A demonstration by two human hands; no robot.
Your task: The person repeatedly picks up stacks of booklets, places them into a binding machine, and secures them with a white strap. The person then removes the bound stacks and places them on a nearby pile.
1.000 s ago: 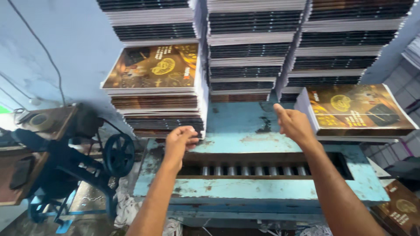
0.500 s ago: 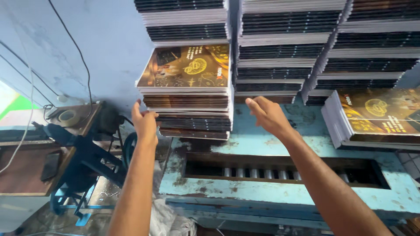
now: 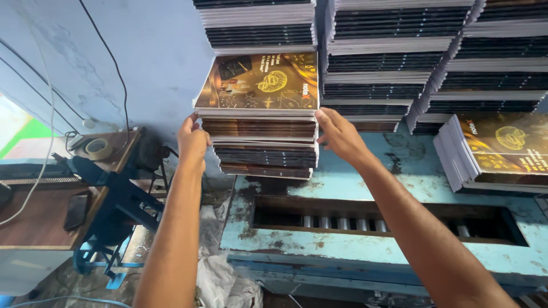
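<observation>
Both hands clamp one stack of notebooks: my left hand presses its side at nine o'clock, my right hand at three o'clock. It stands on the blue machine table, taller stacks behind at twelve, a roller slot at six.

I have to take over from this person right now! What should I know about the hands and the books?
Left hand: pressed flat against the left side of the front stack of books, near its top.
Right hand: pressed against the stack's right side, same height.
The stack stands at the left end of the blue machine table, below taller stacks.
A second batch of books lies to the right.
Done: both sides gripped.
Left: nothing has been lifted off yet.
</observation>
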